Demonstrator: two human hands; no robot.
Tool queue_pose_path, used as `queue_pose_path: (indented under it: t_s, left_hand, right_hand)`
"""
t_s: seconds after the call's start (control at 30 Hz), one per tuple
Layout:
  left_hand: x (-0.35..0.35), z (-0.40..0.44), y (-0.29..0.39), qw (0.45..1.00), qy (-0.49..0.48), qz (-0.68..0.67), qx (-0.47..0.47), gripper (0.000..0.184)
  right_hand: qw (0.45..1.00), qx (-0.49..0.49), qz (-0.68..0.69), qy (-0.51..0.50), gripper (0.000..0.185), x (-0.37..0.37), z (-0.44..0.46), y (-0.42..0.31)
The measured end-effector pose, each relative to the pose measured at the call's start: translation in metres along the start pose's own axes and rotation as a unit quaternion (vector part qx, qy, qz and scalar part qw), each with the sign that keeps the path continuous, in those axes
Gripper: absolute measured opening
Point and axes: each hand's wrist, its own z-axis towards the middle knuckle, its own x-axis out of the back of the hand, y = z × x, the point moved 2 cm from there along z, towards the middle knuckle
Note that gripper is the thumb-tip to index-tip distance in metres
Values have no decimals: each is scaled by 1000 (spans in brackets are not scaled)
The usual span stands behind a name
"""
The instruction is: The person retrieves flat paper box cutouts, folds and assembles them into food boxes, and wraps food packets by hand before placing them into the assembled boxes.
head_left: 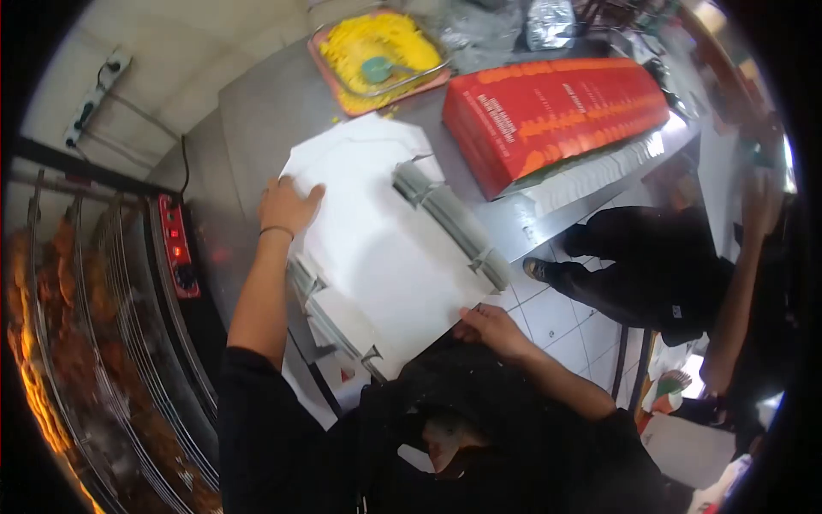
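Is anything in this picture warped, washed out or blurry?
Head view: dark, curved borders suggest a wide-angle lens; head view: the white cardboard looks nearly washed out up top, softly shadowed lower down; head view: the co-worker's hand at far right looks blurred.

- White card stack (368, 257), one; plain, unprinted upper face, bright at the middle, a soft shadow across its lower half.
- Form: long and broad, opened out; far end (368, 137) with slanted corners and faint crease lines.
- Right side flaps (449, 224): greyish, folded up in several nested layers, notched tabs between them.
- Left side flaps (330, 321): similarly layered, lower left of the stack, partly hidden.
- Pose: face up, lengthwise from upper centre to lower centre of the frame.
- Place: centre of the frame, far part over the metal desk (244, 128).
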Motion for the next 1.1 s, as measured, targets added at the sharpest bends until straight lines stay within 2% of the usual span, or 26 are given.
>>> queue_pose_path:
  t_s: [0.03,0.1,0.13,0.17,0.23,0.27,0.3,0.37,0.43,0.5,0.57,0.6,0.63,0.67,0.73,0.8,0.9,0.93,0.97,1.0,1.03,1.07,1.1]
  left_hand:
    - [2,1,-2,1000,-2,-3,-5,66]
    - [3,6,-9,997,-25,-67,11,62]
    - [-5,12,-23,995,-44,-90,-21,59]
    - [-10,18,-36,990,-63,-111,-53,55]
    - [-3,17,-53,987,-98,-127,-27,44]
    - [4,13,-56,967,-136,-213,15,41]
    - [10,8,-62,937,-174,-296,58,38]
    - [12,4,-91,886,-197,-411,86,37]
    - [38,-26,-85,814,-252,-509,122,40]
    - [43,-54,-100,772,-240,-566,162,45]
    - [28,-88,-96,720,-202,-659,81,47]
    - [16,-99,-96,705,-169,-684,81,48]
    - [16,-114,-86,689,-179,-697,91,48]
    - [-5,-118,-95,710,-154,-679,103,48]
    - [-6,-144,-72,712,-160,-670,135,48]
    - [-15,-159,-57,664,-129,-719,157,38]
    - [-30,-166,-58,634,-147,-735,189,42]
    - [-34,-165,-61,658,-155,-708,204,44]
    - [-36,-165,-66,681,-163,-678,222,46]
    - [-41,-166,-69,702,-172,-649,236,48]
    - [-43,-164,-71,722,-133,-642,220,45]
    - [-37,-162,-62,725,-126,-642,216,44]
    - [-26,-165,-51,726,-119,-643,212,43]
  right_hand:
    - [1000,-5,-11,6,34,-2,-6,-5]
    - [991,83,-96,49,32,-6,-17,-18]
    - [980,123,-139,75,31,-9,-20,-24]
    - [974,188,-83,97,30,-13,-15,-24]
    - [961,251,95,63,36,-23,-10,-42]
    - [942,282,180,40,40,-28,-6,-51]
    - [929,303,210,32,43,-33,0,-58]
    - [900,346,264,11,50,-37,16,-70]
    - [907,386,172,-1,56,-23,22,-95]
    - [910,413,44,5,59,-2,29,-120]
    - [935,354,9,-24,59,11,32,-150]
    - [946,321,-7,-39,60,12,33,-159]
    - [953,297,-64,9,60,14,47,-162]
    - [953,270,-121,59,60,18,71,-162]
    - [935,238,-218,146,65,19,96,-162]
    - [919,227,-282,157,58,16,114,-160]
    - [902,216,-362,93,41,16,160,-164]
    - [849,293,-399,185,25,3,141,-170]
    - [836,325,-389,211,22,-11,123,-175]
    - [839,302,-394,222,21,-23,115,-174]
    - [820,288,-428,245,20,-35,109,-172]
    - [760,298,-508,275,18,-48,87,-175]
    - [737,311,-521,299,17,-53,84,-174]
